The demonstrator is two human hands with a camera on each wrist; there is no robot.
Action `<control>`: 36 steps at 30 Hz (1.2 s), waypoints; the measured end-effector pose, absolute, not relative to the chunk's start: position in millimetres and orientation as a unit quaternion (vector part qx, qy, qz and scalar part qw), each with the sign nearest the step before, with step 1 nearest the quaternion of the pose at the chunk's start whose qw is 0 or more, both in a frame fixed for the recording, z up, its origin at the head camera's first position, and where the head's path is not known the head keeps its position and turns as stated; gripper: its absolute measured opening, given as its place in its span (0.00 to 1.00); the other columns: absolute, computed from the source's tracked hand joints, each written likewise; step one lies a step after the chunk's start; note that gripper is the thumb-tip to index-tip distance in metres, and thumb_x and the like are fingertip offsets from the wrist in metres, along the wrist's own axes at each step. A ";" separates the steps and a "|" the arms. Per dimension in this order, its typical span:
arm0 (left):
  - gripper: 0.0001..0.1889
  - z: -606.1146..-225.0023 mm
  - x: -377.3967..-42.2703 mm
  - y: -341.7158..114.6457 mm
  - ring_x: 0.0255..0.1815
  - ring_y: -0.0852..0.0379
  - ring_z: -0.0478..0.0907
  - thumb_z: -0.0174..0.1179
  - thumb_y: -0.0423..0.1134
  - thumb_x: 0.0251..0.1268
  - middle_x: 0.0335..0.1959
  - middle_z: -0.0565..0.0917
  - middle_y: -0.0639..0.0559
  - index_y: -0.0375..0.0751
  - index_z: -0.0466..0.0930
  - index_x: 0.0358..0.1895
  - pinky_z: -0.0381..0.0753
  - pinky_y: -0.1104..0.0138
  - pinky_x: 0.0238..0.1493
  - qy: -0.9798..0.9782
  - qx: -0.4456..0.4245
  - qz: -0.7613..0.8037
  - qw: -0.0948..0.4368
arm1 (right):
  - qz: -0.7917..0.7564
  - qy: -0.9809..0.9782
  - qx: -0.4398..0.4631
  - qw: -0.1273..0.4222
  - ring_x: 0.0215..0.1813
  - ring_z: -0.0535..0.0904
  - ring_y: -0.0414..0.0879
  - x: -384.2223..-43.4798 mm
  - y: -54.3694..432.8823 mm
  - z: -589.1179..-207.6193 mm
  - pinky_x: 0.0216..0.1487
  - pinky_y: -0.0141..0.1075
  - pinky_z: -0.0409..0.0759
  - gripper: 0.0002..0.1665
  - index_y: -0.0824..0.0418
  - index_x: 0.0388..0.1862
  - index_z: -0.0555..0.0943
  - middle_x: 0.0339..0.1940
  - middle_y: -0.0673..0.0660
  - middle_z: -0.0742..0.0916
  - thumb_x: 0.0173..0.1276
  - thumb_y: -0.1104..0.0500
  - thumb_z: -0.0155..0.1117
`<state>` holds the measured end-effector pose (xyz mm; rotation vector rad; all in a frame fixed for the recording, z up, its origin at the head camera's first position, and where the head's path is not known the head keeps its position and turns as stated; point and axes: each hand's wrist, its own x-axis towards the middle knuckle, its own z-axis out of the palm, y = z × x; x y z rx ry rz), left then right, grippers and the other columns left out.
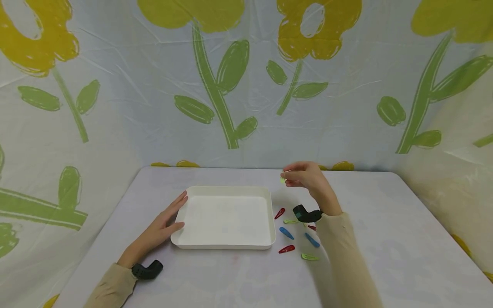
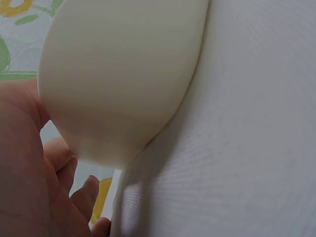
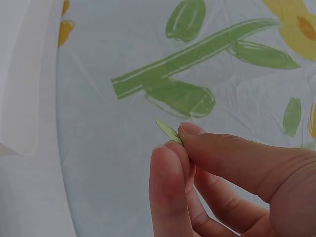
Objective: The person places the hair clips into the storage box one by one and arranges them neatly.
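A white rectangular tray lies on the table, its left side touched by my left hand. That hand's fingers stretch along the rim, thumb toward the near left corner; in the left wrist view the tray's outer wall fills the space beside the hand. Beyond the tray's right back corner, my right hand is raised over the table. Between its thumb and fingertips it pinches a light green snap hair clip, partly covered by the fingers.
Right of the tray lie several snap hair clips: a red clip, a blue clip, a green clip and others, some near the right sleeve. A flower-printed curtain hangs behind the table's back edge.
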<state>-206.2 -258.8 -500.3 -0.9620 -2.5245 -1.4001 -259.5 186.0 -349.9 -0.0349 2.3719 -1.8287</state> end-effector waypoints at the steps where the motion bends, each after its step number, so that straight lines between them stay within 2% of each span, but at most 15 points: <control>1: 0.36 -500.2 -205.9 -259.0 0.81 0.45 0.41 0.58 0.29 0.68 0.81 0.48 0.42 0.32 0.53 0.77 0.41 0.81 0.70 -0.829 -0.316 -0.460 0.049 | -0.613 0.787 -0.017 0.074 0.30 0.84 0.45 -259.9 183.6 -349.3 0.40 0.35 0.85 0.19 0.74 0.49 0.79 0.35 0.58 0.86 0.65 0.63 0.70; 11: 0.37 -501.2 -205.7 -259.9 0.81 0.46 0.41 0.59 0.28 0.68 0.81 0.48 0.42 0.34 0.54 0.77 0.41 0.81 0.70 -0.825 -0.321 -0.463 0.052 | -0.649 0.757 -0.039 0.066 0.32 0.86 0.47 -261.0 154.9 -342.9 0.41 0.37 0.86 0.18 0.75 0.49 0.80 0.34 0.58 0.87 0.63 0.65 0.71; 17: 0.37 -501.1 -206.2 -259.6 0.81 0.45 0.41 0.59 0.29 0.68 0.81 0.48 0.43 0.35 0.53 0.78 0.41 0.81 0.70 -0.828 -0.318 -0.459 0.048 | -0.684 0.726 -0.068 0.037 0.31 0.86 0.48 -260.0 135.3 -344.9 0.42 0.39 0.86 0.17 0.76 0.48 0.80 0.34 0.58 0.87 0.62 0.67 0.70; 27: 0.37 -501.1 -206.8 -259.2 0.81 0.44 0.42 0.59 0.28 0.68 0.81 0.47 0.41 0.32 0.53 0.77 0.41 0.81 0.71 -0.824 -0.326 -0.460 0.049 | -0.753 0.650 -0.107 -0.015 0.26 0.85 0.46 -260.7 101.0 -358.1 0.40 0.40 0.86 0.14 0.75 0.44 0.80 0.29 0.57 0.87 0.62 0.70 0.70; 36: 0.37 -501.8 -207.1 -261.4 0.81 0.45 0.41 0.59 0.29 0.68 0.81 0.47 0.43 0.35 0.53 0.78 0.41 0.81 0.70 -0.828 -0.319 -0.460 0.048 | -0.796 0.592 -0.116 -0.042 0.30 0.85 0.46 -267.8 79.1 -370.9 0.39 0.38 0.86 0.12 0.76 0.45 0.80 0.32 0.59 0.86 0.62 0.73 0.68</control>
